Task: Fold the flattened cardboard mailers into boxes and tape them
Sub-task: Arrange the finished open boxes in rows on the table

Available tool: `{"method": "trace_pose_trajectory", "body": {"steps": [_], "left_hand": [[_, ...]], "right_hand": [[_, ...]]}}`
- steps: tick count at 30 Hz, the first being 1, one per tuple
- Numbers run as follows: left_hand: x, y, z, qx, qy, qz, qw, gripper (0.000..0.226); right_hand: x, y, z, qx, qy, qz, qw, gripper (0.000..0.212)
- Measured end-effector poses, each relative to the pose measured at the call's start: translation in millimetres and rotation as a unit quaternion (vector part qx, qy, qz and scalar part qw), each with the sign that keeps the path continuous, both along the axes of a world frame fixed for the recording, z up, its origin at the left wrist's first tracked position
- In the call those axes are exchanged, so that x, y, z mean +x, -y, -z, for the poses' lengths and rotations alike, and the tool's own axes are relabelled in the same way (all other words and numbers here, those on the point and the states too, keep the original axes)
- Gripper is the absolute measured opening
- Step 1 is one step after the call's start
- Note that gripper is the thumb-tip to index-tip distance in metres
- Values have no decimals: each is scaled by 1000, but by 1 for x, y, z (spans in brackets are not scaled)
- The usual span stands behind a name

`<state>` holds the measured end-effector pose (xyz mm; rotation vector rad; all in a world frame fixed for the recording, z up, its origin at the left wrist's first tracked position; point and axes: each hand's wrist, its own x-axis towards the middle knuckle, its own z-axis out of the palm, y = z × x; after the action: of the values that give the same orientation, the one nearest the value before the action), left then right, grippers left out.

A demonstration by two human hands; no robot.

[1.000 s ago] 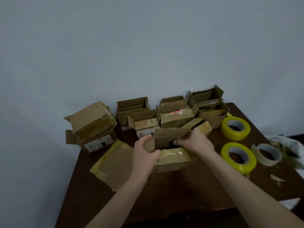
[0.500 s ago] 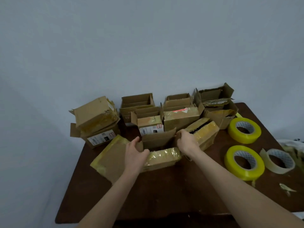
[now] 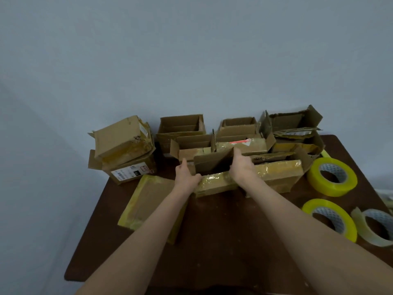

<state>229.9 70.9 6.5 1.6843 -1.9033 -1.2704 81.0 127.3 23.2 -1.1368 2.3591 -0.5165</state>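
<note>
Holding a small box (image 3: 214, 185) at frame centre, both hands sit at its ends. Left hand (image 3: 187, 177) grips the left end, thumb laid across the taped front face, fingers reaching up along the side. Right hand (image 3: 242, 169) presses the right end with fingers straight up along the raised flap (image 3: 212, 165); cannot tell whether its thumb hooks inside. Box rests on the dark brown table (image 3: 212, 241), top open, yellowish tape glossy along its front. Flattened mailer (image 3: 148, 201) lies lower left of the box, partly under the left forearm. Larger taped box (image 3: 278, 175) sits just beside the right hand. Row of open boxes (image 3: 180, 126) stands behind, against the wall. Two stacked boxes (image 3: 125, 150) at left, the upper one tilted. Right side of frame: two yellow tape rolls (image 3: 332, 176) and (image 3: 329, 219), one clear roll (image 3: 376, 229) at the edge.
</note>
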Motion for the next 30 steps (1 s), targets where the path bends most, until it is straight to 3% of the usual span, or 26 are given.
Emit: {"method": "trace_pose_trajectory", "body": {"steps": [3, 6, 8, 10, 12, 14, 17, 19, 21, 24, 25, 27, 28, 30], "left_hand": [[6, 6, 7, -37, 13, -4, 999, 72], [38, 16, 8, -150, 99, -48, 983, 71], [72, 23, 13, -165, 197, -86, 963, 80], [108, 28, 22, -82, 254, -122, 956, 96], [139, 31, 33, 13, 268, -143, 953, 106], [162, 32, 38, 51, 242, -115, 962, 99], [180, 36, 26, -13, 149, -34, 988, 47], [185, 39, 6, -82, 109, 40, 990, 25], [189, 39, -15, -173, 133, 132, 967, 17], [196, 29, -24, -302, 205, 268, 892, 12], [197, 23, -24, -340, 208, 305, 865, 12], [196, 14, -23, -367, 219, 369, 826, 14], [196, 13, -23, -360, 226, 386, 819, 15], [201, 18, -31, -325, 249, 357, 840, 25]], "right_hand": [[6, 8, 2, 35, -76, -73, 994, 60], [20, 15, -3, -62, -159, -109, 979, 43], [41, 23, -3, -81, -82, -166, 979, 32], [68, 30, 5, -34, 15, -219, 975, 32], [90, 33, 16, 4, 65, -229, 971, 40], [104, 32, 26, 20, 84, -220, 972, 41], [119, 35, 25, -14, 92, -177, 980, 35], [127, 43, 14, -62, 118, -100, 986, 47], [131, 53, 3, -52, 199, -28, 978, 68], [141, 60, -6, 3, 397, 15, 918, 87], [147, 59, -6, 20, 392, -5, 920, 79], [157, 58, 5, 45, 278, -56, 958, 44], [160, 57, 10, 54, 203, -61, 976, 27], [164, 56, 16, 64, 131, -56, 988, 11]]}}
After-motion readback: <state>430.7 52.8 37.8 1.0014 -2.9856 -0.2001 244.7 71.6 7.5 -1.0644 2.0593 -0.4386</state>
